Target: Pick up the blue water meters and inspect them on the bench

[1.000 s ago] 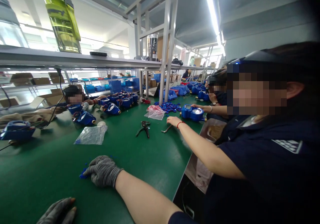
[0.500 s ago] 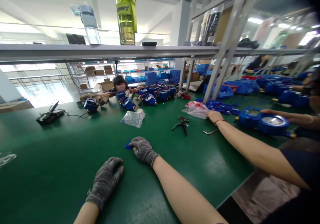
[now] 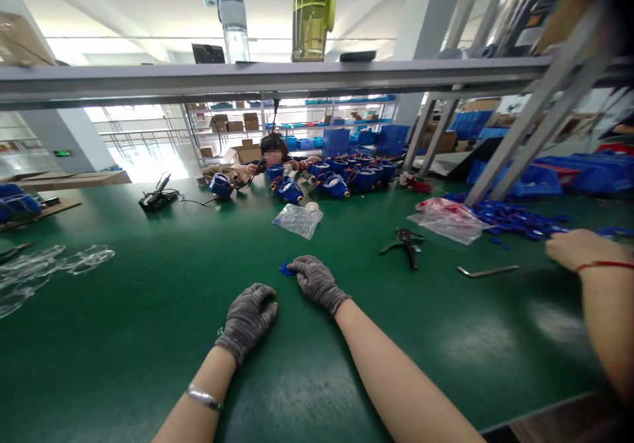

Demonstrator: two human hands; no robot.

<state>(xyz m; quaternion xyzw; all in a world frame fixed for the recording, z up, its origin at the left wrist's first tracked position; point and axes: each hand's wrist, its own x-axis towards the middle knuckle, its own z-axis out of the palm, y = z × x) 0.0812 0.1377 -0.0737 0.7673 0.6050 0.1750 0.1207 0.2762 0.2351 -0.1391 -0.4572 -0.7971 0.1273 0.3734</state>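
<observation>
In the head view, my left hand (image 3: 249, 321), in a grey knit glove, rests on the green table with its thumb and forefinger apart and nothing between them. To its right and slightly farther off is my right hand (image 3: 319, 282), gloved the same way. Its fingers are close together, with the tips down on a small heap of tiny blue pieces (image 3: 286, 270). The glove partly covers that heap, so how many pieces are pinched is hidden. Beyond the hands lies a clear plastic bag (image 3: 297, 221) with a small whitish round thing at its edge.
Black-handled pliers (image 3: 409, 247) and a bent hex key (image 3: 488, 272) lie to the right. A co-worker's hand (image 3: 569, 251) is by a pile of blue parts (image 3: 525, 222). Blue meters (image 3: 364, 177) stand farther back, near another person. Clear rings (image 3: 89, 258) lie left.
The view has turned left, shifting the scene rightward. The co-worker's hand has left the red-and-clear bag and is right of the blue pile. My hands stay in much the same places on the table.
</observation>
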